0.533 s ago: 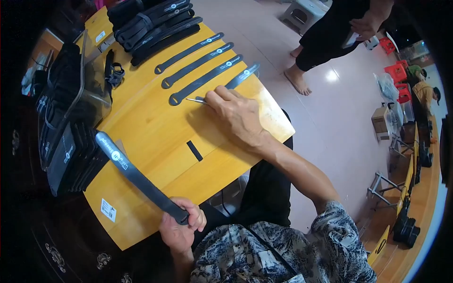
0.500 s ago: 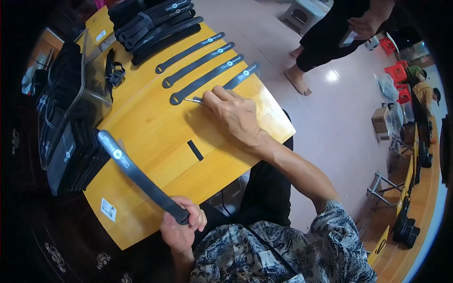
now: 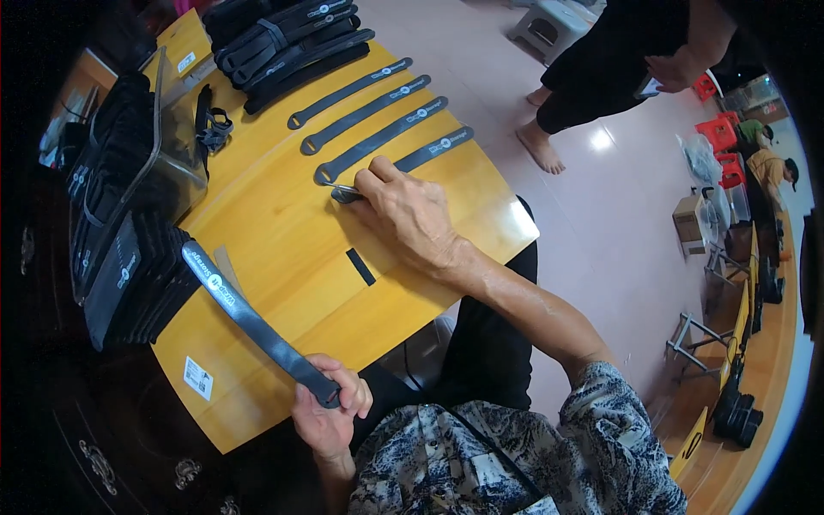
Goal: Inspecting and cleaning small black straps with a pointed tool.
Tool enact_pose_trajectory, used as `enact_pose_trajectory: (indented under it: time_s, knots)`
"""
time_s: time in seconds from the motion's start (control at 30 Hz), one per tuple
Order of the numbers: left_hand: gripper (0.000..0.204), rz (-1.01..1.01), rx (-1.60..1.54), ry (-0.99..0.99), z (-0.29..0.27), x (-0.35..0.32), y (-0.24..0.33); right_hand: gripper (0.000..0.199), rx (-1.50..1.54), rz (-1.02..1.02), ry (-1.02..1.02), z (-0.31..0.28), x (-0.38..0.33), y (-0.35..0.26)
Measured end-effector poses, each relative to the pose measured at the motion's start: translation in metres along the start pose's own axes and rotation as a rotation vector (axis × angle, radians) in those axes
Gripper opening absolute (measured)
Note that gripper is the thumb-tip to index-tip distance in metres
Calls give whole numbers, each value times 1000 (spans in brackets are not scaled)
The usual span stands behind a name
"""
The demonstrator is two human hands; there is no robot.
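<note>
Black straps [image 3: 384,137] lie in a slanting row of four on the yellow surface [image 3: 266,202]. The left hand [image 3: 330,416] has its grip closed around the slotted end of a separate strap [image 3: 257,327]; the right hand [image 3: 408,210], its grip narrow, holds a thin metal tool [image 3: 342,186] near the rounded ends of the two closest straps.

Blk/wht ptrnd shirt [image 3: 429,451], blk trousers [image 3: 487,348]
</note>
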State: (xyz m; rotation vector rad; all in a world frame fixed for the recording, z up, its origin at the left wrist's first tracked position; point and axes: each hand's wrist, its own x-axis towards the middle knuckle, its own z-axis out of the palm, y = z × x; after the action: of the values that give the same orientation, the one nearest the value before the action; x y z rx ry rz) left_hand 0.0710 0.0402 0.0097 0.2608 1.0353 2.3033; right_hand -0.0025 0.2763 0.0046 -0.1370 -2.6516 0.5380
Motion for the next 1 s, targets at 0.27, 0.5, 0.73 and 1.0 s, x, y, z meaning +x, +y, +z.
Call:
enact_pose_trajectory:
  time_s: [0.27,0.5,0.73,1.0]
  knots:
    - [50,17,17,-16,8,-6,5,23,285,85,-3,-33,-25,-9]
    - [54,65,84,-79,17,-6,0,20,359,130,63,-55,-52,-8]
    - [58,109,195,-9,25,-17,-1,17,466,146,-59,-61,-90,-38]
    - [57,103,239,13,24,-17,-1,16,609,228,-63,-63,-83,-35]
